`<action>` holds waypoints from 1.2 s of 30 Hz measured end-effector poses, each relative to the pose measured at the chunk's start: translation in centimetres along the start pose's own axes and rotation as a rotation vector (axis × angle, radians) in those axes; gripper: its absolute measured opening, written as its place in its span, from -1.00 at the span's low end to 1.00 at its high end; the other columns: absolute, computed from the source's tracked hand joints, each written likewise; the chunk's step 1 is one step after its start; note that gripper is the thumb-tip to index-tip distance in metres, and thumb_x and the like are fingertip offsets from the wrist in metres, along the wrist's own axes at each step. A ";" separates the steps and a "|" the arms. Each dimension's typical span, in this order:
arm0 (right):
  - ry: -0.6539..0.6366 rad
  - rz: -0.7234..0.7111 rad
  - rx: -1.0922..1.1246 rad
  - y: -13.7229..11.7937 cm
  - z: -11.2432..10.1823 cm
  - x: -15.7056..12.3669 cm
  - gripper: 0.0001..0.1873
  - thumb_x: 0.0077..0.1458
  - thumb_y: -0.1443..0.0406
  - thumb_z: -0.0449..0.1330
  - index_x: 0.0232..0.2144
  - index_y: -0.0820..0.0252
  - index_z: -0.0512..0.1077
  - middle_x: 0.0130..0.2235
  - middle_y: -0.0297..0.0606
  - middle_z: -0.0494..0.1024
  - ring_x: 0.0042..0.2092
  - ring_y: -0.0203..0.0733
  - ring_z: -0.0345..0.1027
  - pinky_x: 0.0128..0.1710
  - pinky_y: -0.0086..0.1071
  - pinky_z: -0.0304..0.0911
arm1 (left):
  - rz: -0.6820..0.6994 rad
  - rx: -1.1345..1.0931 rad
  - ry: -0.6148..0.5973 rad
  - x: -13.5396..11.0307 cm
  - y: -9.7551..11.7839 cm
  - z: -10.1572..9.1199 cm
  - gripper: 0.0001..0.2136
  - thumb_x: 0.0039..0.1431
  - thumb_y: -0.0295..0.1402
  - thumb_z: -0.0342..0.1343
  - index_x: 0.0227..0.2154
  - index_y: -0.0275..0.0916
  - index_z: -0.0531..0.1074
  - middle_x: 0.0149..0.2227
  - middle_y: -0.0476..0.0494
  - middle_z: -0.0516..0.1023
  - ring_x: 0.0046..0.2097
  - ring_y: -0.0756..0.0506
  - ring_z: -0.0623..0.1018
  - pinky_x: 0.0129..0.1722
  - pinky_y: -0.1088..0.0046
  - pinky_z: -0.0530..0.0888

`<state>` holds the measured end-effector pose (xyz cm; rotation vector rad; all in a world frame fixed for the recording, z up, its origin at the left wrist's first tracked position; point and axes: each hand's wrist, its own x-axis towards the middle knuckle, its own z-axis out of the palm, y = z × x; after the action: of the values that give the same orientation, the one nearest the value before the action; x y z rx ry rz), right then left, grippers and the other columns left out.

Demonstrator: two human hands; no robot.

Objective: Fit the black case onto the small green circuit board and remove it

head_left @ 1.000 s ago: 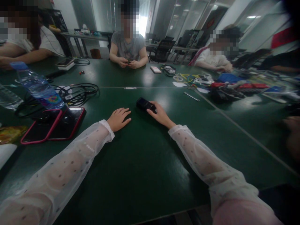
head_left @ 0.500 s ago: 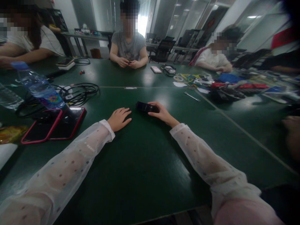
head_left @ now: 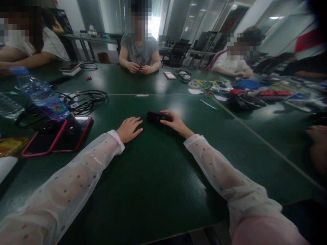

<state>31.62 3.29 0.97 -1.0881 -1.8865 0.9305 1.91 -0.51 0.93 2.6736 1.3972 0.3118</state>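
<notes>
My right hand (head_left: pixel 175 123) has its thumb and fingers around the near end of a small, dark, oblong device (head_left: pixel 154 116). The device lies on or just above the green table (head_left: pixel 153 190); its exact kind is not clear, and my fingers hide its right end. To the left of it, my left hand (head_left: pixel 129 129) rests palm down on the table with fingers spread, holding nothing. A small gap separates its fingertips from the device.
At left are two red-edged phones (head_left: pixel 73 134), a tilted water bottle (head_left: pixel 42 93) and coiled black cables (head_left: pixel 88 102). A wrench (head_left: pixel 208 104) lies at right, before a pile of cables and bags (head_left: pixel 255 93). Several people sit around the table, one opposite (head_left: pixel 139 51).
The device in my right hand has turned slightly, and its upper face looks darker now. My left hand stays in place. The whole view has shifted a touch.
</notes>
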 end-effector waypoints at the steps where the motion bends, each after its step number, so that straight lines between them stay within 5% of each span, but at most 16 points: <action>1: 0.006 0.009 0.011 0.0 0.1 0.0 -0.38 -0.01 0.06 0.33 0.08 0.02 0.32 0.00 -0.18 0.50 -0.01 0.00 0.42 0.07 0.01 0.28 | 0.002 -0.003 -0.003 0.0 0.0 0.0 -0.45 0.40 -0.04 -0.24 0.30 -0.23 0.16 0.35 -0.20 0.16 0.35 -0.27 0.13 0.28 0.05 0.13; 21: 0.138 0.108 0.074 -0.6 0.5 -0.2 -0.46 -0.10 0.07 0.38 -0.09 0.09 0.35 -0.19 -0.21 0.55 -0.14 -0.03 0.46 -0.01 0.02 0.33 | 0.000 -0.002 -0.005 0.0 0.0 0.0 -0.46 0.40 -0.04 -0.23 0.29 -0.24 0.17 0.35 -0.22 0.16 0.35 -0.28 0.13 0.28 0.04 0.12; 36: 0.146 0.094 0.062 0.1 0.4 0.0 -0.47 -0.05 0.02 0.34 -0.07 0.09 0.36 -0.10 -0.19 0.53 -0.06 -0.04 0.44 0.05 0.03 0.32 | -0.005 -0.023 -0.008 0.1 0.0 0.0 -0.46 0.39 -0.04 -0.22 0.29 -0.20 0.17 0.35 -0.19 0.16 0.35 -0.27 0.13 0.28 0.03 0.12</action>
<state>31.34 3.20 0.70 -1.1834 -1.6897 0.9300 1.94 -0.44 0.98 2.6495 1.3893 0.3149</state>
